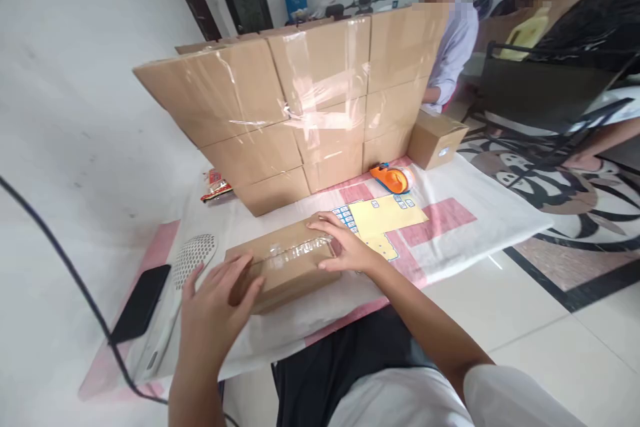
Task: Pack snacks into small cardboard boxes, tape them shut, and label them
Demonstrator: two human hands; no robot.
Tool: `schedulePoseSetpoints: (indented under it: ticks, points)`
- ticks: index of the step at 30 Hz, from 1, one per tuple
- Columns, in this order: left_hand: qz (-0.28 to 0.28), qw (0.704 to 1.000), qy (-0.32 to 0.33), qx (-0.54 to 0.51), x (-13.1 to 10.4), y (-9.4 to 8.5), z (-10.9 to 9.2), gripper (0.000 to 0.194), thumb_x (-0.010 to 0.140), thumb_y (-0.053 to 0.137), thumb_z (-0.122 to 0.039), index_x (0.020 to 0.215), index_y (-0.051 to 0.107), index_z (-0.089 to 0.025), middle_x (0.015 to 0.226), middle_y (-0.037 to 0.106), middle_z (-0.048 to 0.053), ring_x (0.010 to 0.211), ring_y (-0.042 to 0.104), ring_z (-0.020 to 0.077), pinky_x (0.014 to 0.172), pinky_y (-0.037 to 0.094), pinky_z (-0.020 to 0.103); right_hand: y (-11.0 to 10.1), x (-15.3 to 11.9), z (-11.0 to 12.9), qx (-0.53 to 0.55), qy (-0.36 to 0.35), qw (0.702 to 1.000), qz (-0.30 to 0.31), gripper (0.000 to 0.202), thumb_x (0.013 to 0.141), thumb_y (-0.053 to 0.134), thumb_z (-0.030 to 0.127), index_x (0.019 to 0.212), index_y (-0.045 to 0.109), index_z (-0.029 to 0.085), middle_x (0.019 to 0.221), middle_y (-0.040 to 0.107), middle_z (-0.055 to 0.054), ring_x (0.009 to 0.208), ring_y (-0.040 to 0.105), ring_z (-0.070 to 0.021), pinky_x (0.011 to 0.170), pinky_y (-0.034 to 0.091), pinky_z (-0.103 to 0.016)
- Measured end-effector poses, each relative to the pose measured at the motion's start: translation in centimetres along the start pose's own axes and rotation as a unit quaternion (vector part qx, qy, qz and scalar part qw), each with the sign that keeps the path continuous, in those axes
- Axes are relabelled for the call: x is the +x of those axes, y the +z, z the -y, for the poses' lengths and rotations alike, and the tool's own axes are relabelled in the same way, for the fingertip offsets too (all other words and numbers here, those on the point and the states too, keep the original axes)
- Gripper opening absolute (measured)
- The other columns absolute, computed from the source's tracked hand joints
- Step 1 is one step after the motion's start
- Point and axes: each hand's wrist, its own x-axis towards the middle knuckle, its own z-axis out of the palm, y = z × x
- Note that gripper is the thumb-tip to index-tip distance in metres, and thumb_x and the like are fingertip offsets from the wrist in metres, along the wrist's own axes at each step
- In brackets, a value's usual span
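Note:
A taped cardboard box [285, 260] lies on the table in front of me, a strip of clear tape wrinkled along its top. My left hand [220, 300] is at the box's left end, fingers curved over the top and thumb toward the near side. Around the right end curls my right hand [345, 243], its fingers on the top and its thumb at the near edge. The box sits between both hands. Beyond it are a sheet of blue-edged labels [346, 217], yellow backing paper [387, 213] and an orange tape dispenser [393, 179].
A wall of stacked, taped cartons [325, 100] stands at the back, with a single carton [437, 139] to its right. On the left lie a black phone [141, 303] and a white perforated racket-shaped object [193, 257]. A dark cable [65, 263] hangs nearby. Another person [455, 40] is behind the cartons.

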Motion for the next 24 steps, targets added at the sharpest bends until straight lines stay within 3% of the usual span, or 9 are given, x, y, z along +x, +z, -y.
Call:
schedulePoseSetpoints:
  ticks: [2,5,6,8,10,12,15,19,24]
  points:
    - [0.011,0.998,0.027,0.063,-0.4,0.8,-2.4,0.053,0.086,0.072,-0.054,0.133,0.067,-0.031,0.118,0.075,0.010,0.110,0.067,0.0345,0.114,0.037,0.053,-0.3,-1.1,0.7,-0.048,0.012,0.999,0.003,0.087,0.078,0.077,0.073,0.150,0.056,0.029,0.157,0.044,-0.015,0.150,0.041,-0.0350,0.124,0.034,-0.053]
    - [-0.001,0.994,0.033,0.102,-1.2,2.4,-4.5,0.066,0.082,0.073,-0.065,0.137,0.067,-0.029,0.125,0.070,0.016,0.120,0.061,0.0421,0.108,0.041,0.053,-2.4,-4.2,0.7,-0.104,0.005,0.994,-0.022,0.073,0.088,0.068,0.071,0.150,0.056,0.033,0.157,0.051,-0.013,0.148,0.046,-0.0341,0.123,0.037,-0.055]
    - [0.001,0.993,0.037,0.109,-1.3,2.8,-4.6,0.067,0.081,0.072,-0.067,0.137,0.067,-0.029,0.126,0.069,0.016,0.121,0.060,0.0435,0.107,0.041,0.054,-3.8,-5.4,0.1,-0.118,0.017,0.990,-0.070,0.065,0.093,0.063,0.068,0.147,0.059,0.031,0.151,0.057,-0.013,0.142,0.052,-0.0336,0.120,0.040,-0.056]
    - [0.018,0.991,0.053,0.120,-1.4,3.3,-4.3,0.070,0.082,0.070,-0.069,0.138,0.066,-0.028,0.127,0.069,0.017,0.118,0.061,0.0434,0.107,0.040,0.055,-7.7,-7.2,-1.8,-0.157,0.083,0.957,-0.229,0.054,0.099,0.057,0.061,0.139,0.063,0.025,0.140,0.064,-0.016,0.129,0.061,-0.0339,0.112,0.046,-0.059]
    - [0.027,0.989,0.065,0.128,-1.3,3.5,-3.9,0.071,0.083,0.069,-0.070,0.138,0.065,-0.026,0.126,0.070,0.017,0.113,0.062,0.0425,0.106,0.040,0.055,-12.2,-7.7,-4.4,-0.223,0.172,0.882,-0.378,0.061,0.092,0.064,0.060,0.137,0.060,0.020,0.138,0.063,-0.020,0.124,0.060,-0.0374,0.107,0.048,-0.063]
    - [0.017,0.989,0.061,0.131,-1.2,3.6,-3.8,0.072,0.082,0.069,-0.071,0.137,0.066,-0.025,0.124,0.070,0.018,0.113,0.062,0.0427,0.106,0.040,0.054,-16.4,-6.7,-6.9,-0.260,0.235,0.852,-0.390,0.086,0.074,0.080,0.057,0.143,0.051,0.015,0.148,0.054,-0.024,0.135,0.050,-0.0430,0.112,0.040,-0.067]
    - [0.005,0.991,0.048,0.128,-1.0,3.6,-4.0,0.066,0.083,0.068,-0.071,0.129,0.070,-0.024,0.122,0.071,0.018,0.112,0.063,0.0422,0.103,0.041,0.054,-19.6,-4.1,-9.0,-0.216,0.280,0.867,-0.351,0.073,0.071,0.078,0.046,0.132,0.055,0.011,0.130,0.064,-0.025,0.121,0.058,-0.0420,0.105,0.046,-0.060]
    - [0.017,0.993,0.038,0.108,0.7,2.9,-4.4,0.038,0.093,0.059,-0.059,0.105,0.075,-0.026,0.116,0.075,0.012,0.107,0.066,0.0362,0.102,0.041,0.052,-18.4,-3.5,-7.3,-0.191,0.232,0.879,-0.370,0.047,0.082,0.056,0.038,0.122,0.056,0.013,0.116,0.068,-0.019,0.108,0.063,-0.0348,0.099,0.051,-0.051]
    - [0.015,0.997,0.070,-0.040,4.3,0.9,-7.7,0.019,0.100,0.058,-0.038,0.096,0.072,-0.025,0.108,0.074,0.005,0.102,0.069,0.0227,0.097,0.049,0.041,-13.9,-6.8,-0.5,-0.131,0.025,0.923,-0.360,0.031,0.086,0.054,0.034,0.114,0.060,0.023,0.109,0.069,-0.008,0.099,0.066,-0.0290,0.087,0.055,-0.044]
